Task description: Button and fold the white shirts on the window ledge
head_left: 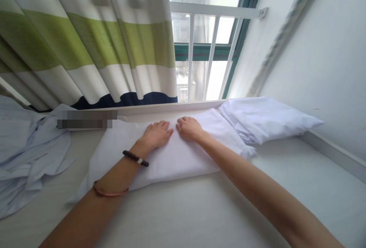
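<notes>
A white cloth piece (171, 160), flat, rectangular and softly creased, lies across the pale surface in front of me. I cannot tell whether it is a folded sheet or a pillowcase. My left hand (157, 133) rests palm down on its upper middle, fingers spread. Just to the right, my right hand (188, 128) presses on the same cloth, its fingers lightly bent and close together. A small gap separates the two hands. Around my left wrist is a dark bead bracelet (135, 158), with a copper-coloured bangle (110, 191) farther up the arm.
More white folded cloth (265, 120) is stacked at the right. Crumpled white clothes (28, 152) lie at the left, beside a blurred-out object (85, 119). Behind the surface's raised edge hang a striped curtain (94, 42) and a white railing (214, 10) before a window.
</notes>
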`<state>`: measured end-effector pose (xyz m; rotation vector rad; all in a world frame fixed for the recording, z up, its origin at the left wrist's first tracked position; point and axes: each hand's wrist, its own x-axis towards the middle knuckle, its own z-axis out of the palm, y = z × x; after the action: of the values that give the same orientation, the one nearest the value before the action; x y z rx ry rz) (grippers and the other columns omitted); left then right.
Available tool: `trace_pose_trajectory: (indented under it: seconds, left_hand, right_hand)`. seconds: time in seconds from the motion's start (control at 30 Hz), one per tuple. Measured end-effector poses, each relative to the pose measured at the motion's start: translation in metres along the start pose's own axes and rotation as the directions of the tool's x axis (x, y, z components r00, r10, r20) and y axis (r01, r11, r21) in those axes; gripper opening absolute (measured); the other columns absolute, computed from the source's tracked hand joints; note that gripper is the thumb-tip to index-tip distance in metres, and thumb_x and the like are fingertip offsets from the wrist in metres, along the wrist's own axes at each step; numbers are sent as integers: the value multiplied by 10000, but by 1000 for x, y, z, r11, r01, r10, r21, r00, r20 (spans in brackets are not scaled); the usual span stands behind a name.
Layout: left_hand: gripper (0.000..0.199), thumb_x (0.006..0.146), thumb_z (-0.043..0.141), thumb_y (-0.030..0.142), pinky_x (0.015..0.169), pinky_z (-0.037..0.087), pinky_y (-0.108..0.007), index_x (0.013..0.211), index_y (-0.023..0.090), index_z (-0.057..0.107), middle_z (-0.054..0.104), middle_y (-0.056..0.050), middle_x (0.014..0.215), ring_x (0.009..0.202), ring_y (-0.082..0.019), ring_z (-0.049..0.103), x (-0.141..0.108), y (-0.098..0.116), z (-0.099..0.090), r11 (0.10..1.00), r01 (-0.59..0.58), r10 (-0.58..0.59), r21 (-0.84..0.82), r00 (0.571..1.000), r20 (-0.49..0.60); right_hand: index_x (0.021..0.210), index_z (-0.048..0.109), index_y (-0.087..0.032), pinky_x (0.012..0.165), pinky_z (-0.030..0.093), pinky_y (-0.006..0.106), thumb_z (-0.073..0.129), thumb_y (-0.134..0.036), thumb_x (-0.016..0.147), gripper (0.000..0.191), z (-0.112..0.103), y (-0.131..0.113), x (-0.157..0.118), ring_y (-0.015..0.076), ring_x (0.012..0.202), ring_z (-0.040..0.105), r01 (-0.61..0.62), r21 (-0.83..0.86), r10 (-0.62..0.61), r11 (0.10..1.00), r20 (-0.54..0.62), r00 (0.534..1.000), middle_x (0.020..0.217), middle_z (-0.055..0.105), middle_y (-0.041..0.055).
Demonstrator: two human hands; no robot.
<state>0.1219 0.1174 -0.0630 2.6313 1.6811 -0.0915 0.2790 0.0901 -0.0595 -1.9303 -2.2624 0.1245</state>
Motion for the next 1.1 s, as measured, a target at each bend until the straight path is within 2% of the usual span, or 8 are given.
trace_pose_trajectory:
  seconds: [0.13, 0.37, 0.53, 0.63, 0.73, 0.83, 0.93, 1.1]
  left_hand:
    - [620, 969, 157, 512, 1175, 107, -421, 1518, 230, 215, 172, -17, 1588, 1458, -219, 143, -7, -42, 22, 998, 50, -50, -35, 999, 10]
    - [678, 947, 160, 541, 1166, 146, -430, 1509, 172, 249, 202, -62, 1580, 1450, -241, 176, -48, -110, 29, 969, 246, -246, 3, 969, -23]
    - [646, 952, 235, 487, 1146, 134, -515, 1493, 138, 284, 248, -116, 1560, 1432, -299, 215, -62, -98, 12, 946, 320, -323, 58, 946, 37]
    - [567, 949, 308, 401, 1158, 80, -492, 1408, 93, 433, 405, -163, 1477, 1409, -299, 274, -47, -72, 0, 955, 282, -285, 87, 958, 25]
    - [565, 977, 218, 414, 1168, 111, -447, 1472, 165, 328, 300, -84, 1545, 1432, -235, 232, -24, -47, 3, 983, 179, -179, 31, 984, 3]
    - [588, 985, 135, 446, 1174, 118, -428, 1510, 200, 231, 189, -32, 1583, 1454, -203, 160, -12, -40, 19, 992, 119, -120, -29, 992, -25]
    - [629, 969, 130, 522, 1179, 110, -421, 1512, 222, 230, 168, -8, 1586, 1461, -201, 129, -14, -49, 30, 993, 94, -96, -72, 995, -28]
    - [663, 958, 135, 539, 1175, 113, -445, 1514, 189, 226, 166, -36, 1584, 1459, -221, 137, -25, -70, 30, 988, 124, -127, -96, 992, -27]
  right_hand:
    - [1495, 284, -278, 1161, 99, 425, 189, -586, 962, 622, 25, 32, 9, 239, 1450, 162, -79, 44, 78, 996, 34, 996, 1583, 206, 41]
    - [1505, 274, -230, 1150, 137, 444, 187, -555, 963, 638, 18, 100, 1, 289, 1446, 160, -366, -20, 366, 930, 32, 930, 1584, 176, 111]
    - [1510, 245, -126, 1168, 49, 417, 209, -528, 970, 675, 8, 83, 5, 275, 1461, 38, -424, -162, 435, 891, 40, 899, 1589, 102, 153]
    - [1499, 245, -59, 1170, 1, 395, 272, -446, 978, 650, 3, 36, 14, 249, 1464, -21, -273, -209, 285, 939, 32, 958, 1590, 53, 149]
    - [1504, 238, -76, 1170, 74, 379, 176, -406, 995, 610, 11, -15, 21, 222, 1464, 72, -58, -33, 57, 998, -13, 998, 1585, 156, 106]
    - [1499, 261, -99, 1160, 132, 380, 159, -388, 996, 589, 29, -37, 24, 230, 1449, 163, -36, 53, 36, 998, 5, 999, 1568, 231, 99]
    - [1496, 292, -226, 1158, 129, 409, 165, -501, 982, 597, 39, -22, 22, 241, 1444, 184, -45, 83, 43, 996, 27, 999, 1574, 232, 55]
    - [1497, 279, -286, 1162, 92, 402, 167, -593, 955, 633, 30, 41, 16, 230, 1452, 153, -198, 24, 197, 980, 37, 980, 1586, 194, 38]
